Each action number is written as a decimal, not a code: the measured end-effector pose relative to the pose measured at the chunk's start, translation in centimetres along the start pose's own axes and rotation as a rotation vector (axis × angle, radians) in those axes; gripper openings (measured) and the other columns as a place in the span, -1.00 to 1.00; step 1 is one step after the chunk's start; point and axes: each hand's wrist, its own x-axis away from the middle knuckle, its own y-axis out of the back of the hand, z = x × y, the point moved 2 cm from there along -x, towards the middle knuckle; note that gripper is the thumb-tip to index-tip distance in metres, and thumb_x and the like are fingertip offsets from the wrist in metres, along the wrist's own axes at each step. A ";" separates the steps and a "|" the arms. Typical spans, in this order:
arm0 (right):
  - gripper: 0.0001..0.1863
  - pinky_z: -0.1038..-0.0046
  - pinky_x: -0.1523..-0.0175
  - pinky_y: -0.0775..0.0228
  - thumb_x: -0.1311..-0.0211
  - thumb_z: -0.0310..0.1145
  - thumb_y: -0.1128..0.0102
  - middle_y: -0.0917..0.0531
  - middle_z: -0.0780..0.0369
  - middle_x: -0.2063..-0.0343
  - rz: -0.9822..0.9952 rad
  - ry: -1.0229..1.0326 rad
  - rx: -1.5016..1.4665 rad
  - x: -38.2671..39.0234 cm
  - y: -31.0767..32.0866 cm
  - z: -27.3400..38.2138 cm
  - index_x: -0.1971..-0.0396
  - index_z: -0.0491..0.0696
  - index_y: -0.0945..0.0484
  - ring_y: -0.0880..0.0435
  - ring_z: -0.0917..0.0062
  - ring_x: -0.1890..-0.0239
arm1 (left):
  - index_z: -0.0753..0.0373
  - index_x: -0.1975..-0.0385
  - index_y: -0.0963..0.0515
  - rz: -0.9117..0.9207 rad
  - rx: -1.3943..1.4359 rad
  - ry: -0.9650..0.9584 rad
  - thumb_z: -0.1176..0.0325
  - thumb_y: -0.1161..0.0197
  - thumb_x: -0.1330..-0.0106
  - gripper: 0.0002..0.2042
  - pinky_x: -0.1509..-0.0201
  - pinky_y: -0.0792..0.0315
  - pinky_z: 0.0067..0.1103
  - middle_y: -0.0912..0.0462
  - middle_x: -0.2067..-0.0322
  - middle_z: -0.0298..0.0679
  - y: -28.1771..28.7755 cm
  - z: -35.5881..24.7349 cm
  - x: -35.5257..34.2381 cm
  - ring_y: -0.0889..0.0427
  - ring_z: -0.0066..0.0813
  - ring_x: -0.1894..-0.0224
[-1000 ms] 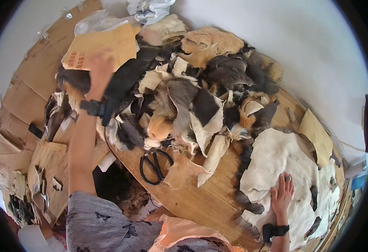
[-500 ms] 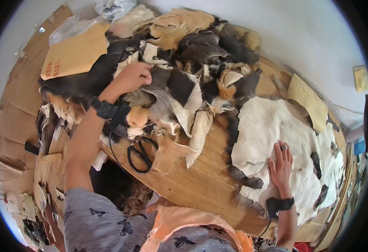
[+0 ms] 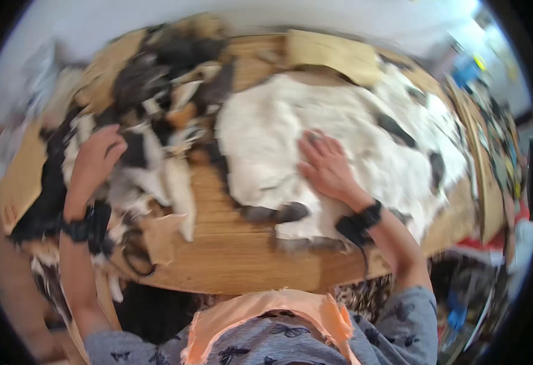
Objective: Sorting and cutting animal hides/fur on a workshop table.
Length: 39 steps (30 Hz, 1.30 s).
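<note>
My right hand (image 3: 327, 164) lies flat on a large white hide (image 3: 266, 134) with dark fur showing along its edges. Its fingers are stretched out, and a ring shows on one of them. Over a heap of fur scraps (image 3: 151, 58) on the left, my left hand (image 3: 98, 157) is curled, its fingers bent in. Motion blur and the curled fingers hide what it may hold. Close below that hand are grey and pale fur pieces (image 3: 126, 188), and a long cream strip (image 3: 178, 188) hangs toward the table's front.
The wooden table (image 3: 248, 261) shows between heap and hide. A flat tan paper piece (image 3: 333, 58) lies behind the hide; a tan envelope (image 3: 20, 182) rests at far left. A black cable loop (image 3: 137, 255) sits near the front edge. Long boards (image 3: 470, 152) stand at right.
The view has swung right, so the heap and hide now appear farther left. My right hand still rests flat on the hide; my left hand stays curled over the heap.
</note>
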 end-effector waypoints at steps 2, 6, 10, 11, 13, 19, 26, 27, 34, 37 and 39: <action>-0.47 0.15 -0.26 0.05 -0.17 -0.12 0.07 -0.29 0.01 -0.14 -0.018 -0.011 -0.051 0.2 0.2 -0.1 -0.09 -0.10 -0.29 -0.13 0.16 -0.26 | 0.38 0.29 -0.54 0.104 0.214 -0.008 0.36 -0.14 -0.18 -0.78 -0.05 -0.34 -0.47 -0.54 0.11 -0.02 -1.6 -4.9 -1.4 -0.50 -0.15 0.02; -0.43 0.15 -0.29 0.11 -0.17 -0.03 0.06 -0.28 0.07 -0.15 -0.057 -0.020 -0.099 0.6 -1.1 -0.5 -0.13 -0.04 -0.27 -0.12 0.19 -0.26 | 0.37 0.33 -0.55 0.363 0.454 -0.210 0.38 -0.13 -0.18 -0.81 -0.04 -0.35 -0.45 -0.55 0.12 -0.01 -5.9 -14.8 -3.2 -0.52 -0.14 0.06; -0.49 0.20 -0.22 -0.05 -0.10 -0.15 -0.10 -0.40 0.07 -0.03 -0.106 -0.041 -0.197 2.6 0.5 -1.1 -0.03 -0.08 -0.35 -0.22 0.13 -0.19 | 0.31 0.18 -0.51 0.418 0.537 -0.308 0.37 -0.09 -0.22 -0.77 -0.13 -0.27 -0.40 -0.45 -0.02 0.00 -10.5 -21.2 -4.0 -0.40 -0.10 -0.08; -0.53 0.24 -0.17 -0.13 -0.09 -0.22 -0.12 -0.44 0.07 0.04 -0.055 -0.029 -0.298 3.7 1.9 -1.0 0.00 -0.10 -0.37 -0.29 0.13 -0.13 | 0.31 0.18 -0.51 0.421 0.539 -0.315 0.37 -0.09 -0.22 -0.77 -0.13 -0.27 -0.40 -0.45 -0.02 0.00 -11.7 -22.3 -4.1 -0.40 -0.10 -0.08; -0.57 0.27 -0.11 -0.22 -0.08 -0.28 -0.14 -0.49 0.06 0.10 -0.003 -0.008 -0.401 5.7 5.7 -1.2 0.04 -0.12 -0.40 -0.35 0.13 -0.07 | 0.27 0.03 -0.42 0.284 0.527 -0.371 0.37 -0.05 -0.24 -0.70 -0.21 -0.16 -0.39 -0.32 -0.13 -0.01 -13.2 -23.9 -4.0 -0.25 -0.03 -0.19; -0.72 0.33 0.07 -0.37 -0.13 -0.37 -0.11 -0.57 0.10 0.22 -0.025 -0.286 -0.410 15.4 12.3 -10.7 0.14 -0.10 -0.49 -0.53 0.23 0.16 | 0.18 -0.14 -0.27 0.183 0.285 -0.362 0.25 0.03 -0.30 -0.59 -0.27 0.05 -0.17 -0.15 -0.24 -0.08 -18.2 -25.9 -3.8 -0.05 -0.04 -0.29; -0.60 0.25 -0.12 -0.21 -0.10 -0.30 -0.13 -0.48 0.05 0.06 -0.196 -0.473 -0.077 19.1 14.6 -20.7 0.04 -0.10 -0.41 -0.37 0.14 -0.05 | 0.11 -0.24 -0.13 0.310 0.105 -0.250 0.12 0.01 -0.27 -0.46 -0.25 0.18 0.00 -0.03 -0.30 -0.22 -19.3 -27.3 -3.3 0.09 -0.13 -0.34; -0.49 0.18 -0.21 -0.12 -0.10 -0.21 -0.13 -0.41 0.03 -0.05 -0.217 -0.433 0.106 18.9 14.4 -21.7 -0.05 -0.08 -0.35 -0.27 0.09 -0.15 | 0.11 -0.24 -0.13 0.312 0.097 -0.236 0.12 0.01 -0.27 -0.46 -0.25 0.18 0.00 -0.03 -0.30 -0.22 -19.2 -27.3 -3.2 0.09 -0.13 -0.34; -0.15 -0.01 -0.32 0.39 -0.11 0.26 0.17 0.01 0.13 -0.32 0.216 -0.639 0.079 18.8 10.6 -25.5 -0.31 0.04 0.03 0.25 0.13 -0.37 | 0.11 -0.27 -0.03 0.350 0.048 -0.271 0.10 -0.01 -0.24 -0.39 -0.25 0.20 0.05 0.11 -0.33 -0.24 -19.4 -27.4 -3.2 0.16 -0.13 -0.35; -0.17 0.01 -0.33 0.44 -0.14 0.25 0.21 0.05 0.15 -0.33 0.264 -0.661 0.121 18.9 10.0 -25.6 -0.31 0.05 0.04 0.27 0.16 -0.38 | 0.11 -0.27 -0.03 0.340 0.042 -0.275 0.08 -0.01 -0.25 -0.39 -0.24 0.19 0.05 0.11 -0.33 -0.24 -19.4 -27.3 -3.0 0.16 -0.13 -0.35; -0.19 0.02 -0.33 0.49 -0.17 0.25 0.25 0.08 0.15 -0.34 0.262 -0.636 0.122 18.9 9.6 -25.9 -0.31 0.06 0.05 0.29 0.18 -0.38 | 0.11 -0.27 -0.03 0.323 0.047 -0.278 0.07 0.00 -0.25 -0.39 -0.24 0.19 0.04 0.11 -0.33 -0.24 -19.2 -27.2 -3.0 0.15 -0.13 -0.35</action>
